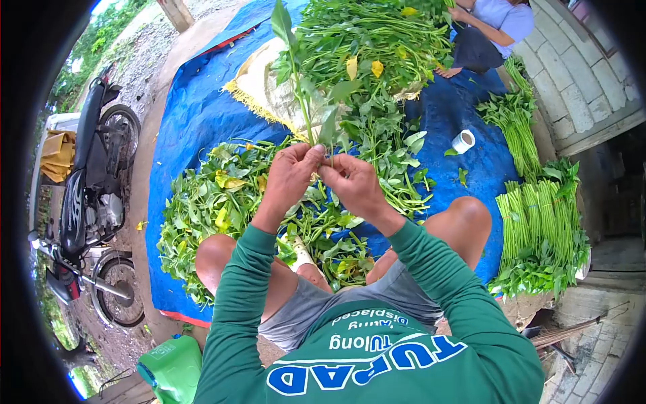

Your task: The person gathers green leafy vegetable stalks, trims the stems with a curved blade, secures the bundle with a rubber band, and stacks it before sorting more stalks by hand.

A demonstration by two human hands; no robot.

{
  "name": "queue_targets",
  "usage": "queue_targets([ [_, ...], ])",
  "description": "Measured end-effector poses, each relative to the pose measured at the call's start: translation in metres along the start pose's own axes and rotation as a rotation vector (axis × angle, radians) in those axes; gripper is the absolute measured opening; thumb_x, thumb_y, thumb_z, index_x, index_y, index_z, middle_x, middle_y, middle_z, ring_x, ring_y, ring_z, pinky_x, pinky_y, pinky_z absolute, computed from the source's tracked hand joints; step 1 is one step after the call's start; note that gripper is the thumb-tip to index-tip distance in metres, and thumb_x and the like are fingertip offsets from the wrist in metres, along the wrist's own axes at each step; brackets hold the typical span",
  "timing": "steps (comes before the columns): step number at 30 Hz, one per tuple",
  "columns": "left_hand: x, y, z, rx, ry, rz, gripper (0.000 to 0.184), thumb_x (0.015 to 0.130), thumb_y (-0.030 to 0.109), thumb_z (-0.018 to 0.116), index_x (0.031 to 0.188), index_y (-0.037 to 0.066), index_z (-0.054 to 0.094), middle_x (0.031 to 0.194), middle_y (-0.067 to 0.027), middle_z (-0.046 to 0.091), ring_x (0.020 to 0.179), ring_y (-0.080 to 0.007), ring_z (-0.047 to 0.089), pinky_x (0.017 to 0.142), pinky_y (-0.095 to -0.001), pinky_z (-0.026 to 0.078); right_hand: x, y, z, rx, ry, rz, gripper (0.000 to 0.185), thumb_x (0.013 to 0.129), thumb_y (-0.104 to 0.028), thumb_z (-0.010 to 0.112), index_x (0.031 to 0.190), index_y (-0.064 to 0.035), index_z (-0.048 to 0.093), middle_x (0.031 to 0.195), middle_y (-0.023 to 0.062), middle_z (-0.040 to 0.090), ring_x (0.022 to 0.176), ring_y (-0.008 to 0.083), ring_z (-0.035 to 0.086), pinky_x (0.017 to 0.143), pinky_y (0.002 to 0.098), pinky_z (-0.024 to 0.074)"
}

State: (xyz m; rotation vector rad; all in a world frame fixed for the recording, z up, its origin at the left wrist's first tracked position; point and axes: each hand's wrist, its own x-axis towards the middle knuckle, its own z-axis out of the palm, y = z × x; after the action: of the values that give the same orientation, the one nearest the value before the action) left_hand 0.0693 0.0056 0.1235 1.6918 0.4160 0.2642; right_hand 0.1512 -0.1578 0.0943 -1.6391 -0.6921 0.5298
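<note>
My left hand (289, 176) is closed on the lower part of a green leafy stem (301, 87) that stands upright above it. Right beside it, my right hand (353, 180) has its thumb and fingers pinched at the stem's lower leaves, and the fingertips of both hands nearly meet. Under and around my hands lie loose green leaves (202, 209), some of them yellow. Beyond them a large heap of long green stems (363, 40) rests partly on a pale woven sack (266, 84) with a yellow fringe.
A blue tarp (182, 114) spreads under everything. A white roll (463, 141) lies on it at right. Tied bundles of stems (538, 222) line the right edge. Another person (488, 34) sits at the top right. A motorcycle (94, 182) and a green container (171, 367) are at left.
</note>
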Motion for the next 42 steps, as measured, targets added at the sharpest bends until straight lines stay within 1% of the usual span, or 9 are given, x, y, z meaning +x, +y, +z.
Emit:
queue_targets([
  [10,0.004,0.015,-0.034,0.025,0.064,-0.006,0.034,0.110,0.039,0.064,0.103,0.007,0.076,0.079,0.0062,0.066,0.062,-0.0004,0.051,0.054,-0.0188,0.037,0.014,-0.001,-0.022,0.190,0.048,0.047,0.022,0.102,-0.021,0.076,0.104,0.0006,0.079,0.091,-0.0025,0.073,0.080,0.0040,0.061,0.069,0.0222,0.0478],
  [17,0.002,0.013,-0.070,-0.199,0.233,-0.042,0.038,0.109,0.041,0.066,0.106,0.006,0.079,0.075,0.0055,0.066,0.056,-0.0010,0.046,0.052,-0.0200,0.035,-0.001,0.003,-0.040,0.227,-0.357,0.447,0.041,0.105,-0.033,0.071,0.129,-0.0008,0.073,0.100,0.0054,0.074,0.082,0.0139,0.069,0.067,0.0244,0.0489],
  [20,0.001,0.011,-0.074,-0.208,0.239,-0.049,0.038,0.109,0.042,0.066,0.106,0.006,0.079,0.075,0.0052,0.067,0.056,-0.0007,0.047,0.051,-0.0198,0.035,-0.005,0.008,-0.035,0.383,-0.623,0.399,0.040,0.106,-0.033,0.069,0.130,-0.0002,0.073,0.099,0.0065,0.074,0.082,0.0155,0.070,0.065,0.0259,0.0496],
  [25,-0.006,0.017,-0.070,-0.264,0.237,-0.037,0.038,0.108,0.043,0.066,0.105,0.007,0.077,0.074,0.0040,0.068,0.056,0.0000,0.050,0.048,-0.0196,0.034,-0.012,0.018,-0.020,0.548,-0.479,0.500,0.023,0.102,-0.021,0.065,0.109,-0.0049,0.079,0.077,0.0022,0.068,0.063,0.0096,0.055,0.057,0.0287,0.0427],
  [32,-0.008,0.002,-0.051,-0.117,0.187,-0.047,0.039,0.108,0.045,0.067,0.104,0.007,0.075,0.069,0.0058,0.061,0.056,-0.0012,0.044,0.050,-0.0204,0.029,-0.022,-0.014,0.010,-0.156,-0.824,0.273,0.028,0.095,-0.026,0.061,0.093,-0.0037,0.077,0.074,0.0001,0.063,0.072,0.0109,0.059,0.063,0.0356,0.0464],
  [33,-0.009,-0.002,-0.047,-0.092,0.211,-0.022,0.038,0.108,0.044,0.067,0.102,0.007,0.075,0.068,0.0069,0.059,0.057,-0.0018,0.043,0.052,-0.0209,0.028,-0.025,-0.020,0.012,-0.325,-0.884,0.313,0.029,0.093,-0.028,0.061,0.092,-0.0036,0.076,0.076,0.0084,0.070,0.073,0.0162,0.063,0.065,0.0398,0.0482],
  [35,0.001,-0.006,-0.066,-0.172,0.290,0.003,0.038,0.108,0.044,0.067,0.102,0.007,0.075,0.068,0.0070,0.058,0.057,-0.0016,0.043,0.051,-0.0207,0.028,-0.046,0.070,0.031,-0.618,-1.220,-0.268,0.031,0.090,-0.031,0.062,0.091,-0.0023,0.075,0.083,0.0155,0.074,0.073,0.0284,0.066,0.068,0.0460,0.0503],
  [36,0.005,-0.006,-0.076,-0.211,0.329,0.018,0.038,0.108,0.044,0.067,0.102,0.007,0.075,0.068,0.0070,0.057,0.056,-0.0015,0.043,0.051,-0.0206,0.029,-0.058,0.047,0.027,-0.573,-1.336,-0.094,0.033,0.089,-0.032,0.060,0.089,-0.0020,0.074,0.086,0.0191,0.073,0.077,0.0374,0.068,0.073,0.0492,0.0522],
  [42,-0.005,0.022,-0.087,-0.100,0.363,-0.062,0.043,0.109,0.045,0.064,0.100,0.005,0.076,0.069,0.0061,0.058,0.060,-0.0019,0.044,0.054,-0.0219,0.033,-0.049,0.009,0.015,-0.146,-0.757,-0.131,0.016,0.097,-0.014,0.066,0.106,-0.0021,0.068,0.087,0.0115,0.069,0.070,0.0320,0.065,0.070,0.0433,0.0532],
])
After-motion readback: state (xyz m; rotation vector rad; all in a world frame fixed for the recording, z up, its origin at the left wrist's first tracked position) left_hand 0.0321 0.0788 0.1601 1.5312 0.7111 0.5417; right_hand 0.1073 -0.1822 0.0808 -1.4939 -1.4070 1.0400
